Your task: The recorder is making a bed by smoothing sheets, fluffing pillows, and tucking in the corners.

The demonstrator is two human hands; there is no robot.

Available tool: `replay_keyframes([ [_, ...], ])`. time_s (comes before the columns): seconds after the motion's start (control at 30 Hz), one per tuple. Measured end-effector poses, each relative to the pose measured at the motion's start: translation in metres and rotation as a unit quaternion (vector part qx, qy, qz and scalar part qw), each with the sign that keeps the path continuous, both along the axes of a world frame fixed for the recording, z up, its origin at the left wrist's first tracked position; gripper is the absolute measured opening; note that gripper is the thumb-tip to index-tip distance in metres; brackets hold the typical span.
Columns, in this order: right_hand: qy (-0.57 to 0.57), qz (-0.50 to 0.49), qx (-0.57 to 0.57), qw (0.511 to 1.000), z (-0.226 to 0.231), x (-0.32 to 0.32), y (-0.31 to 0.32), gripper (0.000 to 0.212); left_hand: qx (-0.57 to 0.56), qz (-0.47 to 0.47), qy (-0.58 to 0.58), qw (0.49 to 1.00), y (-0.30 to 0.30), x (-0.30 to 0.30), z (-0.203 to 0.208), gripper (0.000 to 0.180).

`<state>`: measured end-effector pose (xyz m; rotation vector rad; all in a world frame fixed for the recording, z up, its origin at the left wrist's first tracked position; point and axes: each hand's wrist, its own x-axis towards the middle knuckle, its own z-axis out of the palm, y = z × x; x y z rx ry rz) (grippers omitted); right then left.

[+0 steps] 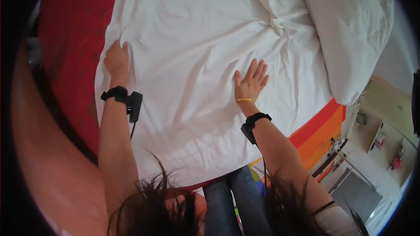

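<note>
A wrinkled white bed sheet [188, 74] covers most of the bed. Near its left border, my left hand [117, 61] is closed, with fingers curled into the cloth and small creases running away from it. My right hand [251, 83] lies flat on the sheet towards the right, fingers spread and holding nothing. Deep folds gather in the cloth beyond it, beside the white pillow [350, 35].
A red cover [72, 52] shows left of the sheet. An orange and red striped cloth [317, 131] hangs at the bed's right side. Further right are open shelves [385, 144] with small items and a grey panel [356, 194]. Loose hair hangs low in view.
</note>
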<state>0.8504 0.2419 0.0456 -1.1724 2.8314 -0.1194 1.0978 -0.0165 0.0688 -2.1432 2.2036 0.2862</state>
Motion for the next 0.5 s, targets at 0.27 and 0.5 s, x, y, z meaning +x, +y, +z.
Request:
replay_keyframes([
  [0.27,-0.014,0.021,-0.064,0.998,0.001,-0.009,0.004,0.064,0.078,0.008,-0.039,0.996,-0.008,0.152,0.032,0.043],
  [0.5,-0.141,0.203,-0.041,0.968,0.023,0.075,-0.003,0.063,-0.011,0.078,0.018,0.997,0.04,0.201,-0.008,0.05],
])
